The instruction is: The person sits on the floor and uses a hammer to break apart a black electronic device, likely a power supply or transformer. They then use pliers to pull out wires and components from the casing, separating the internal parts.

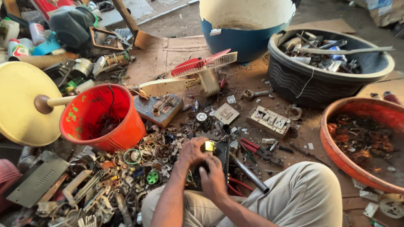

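Yellow metal shows at far left, a round dish-like lamp shade [19, 101] with a wooden knob, lying against the red-orange bucket [103, 115] that holds dark wires. Below the bucket you have a heap of scrap parts [126, 168]: rings, coils, brackets and a green wheel, spread over the ground beside your left knee.

Your left hand [192, 152] sits just right of that heap, fingers curled around the top of a dark flat component [221, 157] that carries a small brass-coloured block [207, 146]; your thumb and fingers pinch at that block. Your right hand [213, 181] is closed over the lower part of the same dark component, holding it steady above your lap. Both hands are nearly shut, touching the piece and close to each other.

Behind your hands lie a grey switch board [159, 109], a white fan guard with a red part [202, 65], and 2 pale switch plates [269, 121]. Just right of your hands rest red-handled pliers [252, 148] and a grey metal tube [249, 173], which leans by your right thigh.

Further right stands a blue barrel [244, 35], then a black ribbed tub [328, 80] filled with metal odds, and at the far right edge an orange basin [341, 155] holding dark, rusty tangled bits.
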